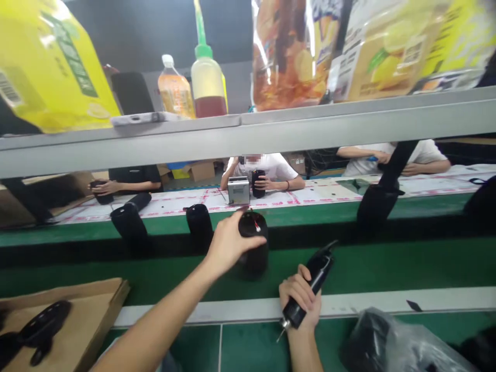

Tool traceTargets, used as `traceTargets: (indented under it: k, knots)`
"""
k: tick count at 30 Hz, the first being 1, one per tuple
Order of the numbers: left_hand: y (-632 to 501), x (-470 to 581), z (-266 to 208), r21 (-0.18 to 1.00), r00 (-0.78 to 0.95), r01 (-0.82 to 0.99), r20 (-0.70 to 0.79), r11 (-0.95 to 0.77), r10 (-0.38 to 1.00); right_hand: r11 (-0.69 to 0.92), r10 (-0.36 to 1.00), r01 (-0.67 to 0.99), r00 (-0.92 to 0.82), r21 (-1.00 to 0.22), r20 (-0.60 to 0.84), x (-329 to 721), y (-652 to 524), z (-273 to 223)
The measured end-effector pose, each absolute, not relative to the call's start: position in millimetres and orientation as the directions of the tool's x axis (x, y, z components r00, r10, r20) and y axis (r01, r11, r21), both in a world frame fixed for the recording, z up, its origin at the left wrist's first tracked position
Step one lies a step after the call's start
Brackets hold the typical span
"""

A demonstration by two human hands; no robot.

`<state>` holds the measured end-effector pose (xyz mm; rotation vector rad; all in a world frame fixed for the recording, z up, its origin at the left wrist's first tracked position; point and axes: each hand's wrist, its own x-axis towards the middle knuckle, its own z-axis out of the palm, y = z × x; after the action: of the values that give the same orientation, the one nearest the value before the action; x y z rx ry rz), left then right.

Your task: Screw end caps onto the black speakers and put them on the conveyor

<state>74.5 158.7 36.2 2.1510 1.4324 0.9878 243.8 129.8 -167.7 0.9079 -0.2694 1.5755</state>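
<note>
While the left hand (228, 243) is clasping the black cylindrical speaker (253, 243) upright on the green conveyor belt (387, 263), steadying it, the right hand (300, 299) is gripping an electric screwdriver (310, 281) with its bit pointing back, away from the speaker.

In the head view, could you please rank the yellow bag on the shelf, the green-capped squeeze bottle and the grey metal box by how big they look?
1. Yellow bag, though it sits closest to the camera.
2. Squeeze bottle.
3. Grey metal box, which is farther away, so its true size is unsure.
</note>
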Motion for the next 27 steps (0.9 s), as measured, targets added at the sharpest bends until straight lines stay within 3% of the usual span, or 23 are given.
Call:
traceTargets:
  k: [9, 20, 27]
  knots:
    - [307.4, 124.5, -22.0, 0.616, 0.203, 0.665, 0.396, -0.423, 0.896, -0.203, 0.756, -0.887, 0.127, 0.416, 0.642, 248.2, 137.1, -167.9]
    - [322.0, 119.0, -45.2, 0.524, 0.255, 0.686, 0.476, -0.504, 0.842, -0.196, 0.833, -0.872, 0.093, 0.448, 0.546, 251.8, 136.1, -171.5]
    - [314.0, 119.2, -34.9, 0.422, 0.304, 0.768, 0.424, -0.483, 0.853, -0.173, 0.836, -0.902, 0.078, 0.394, 0.544, 254.9, 135.8, -175.8]
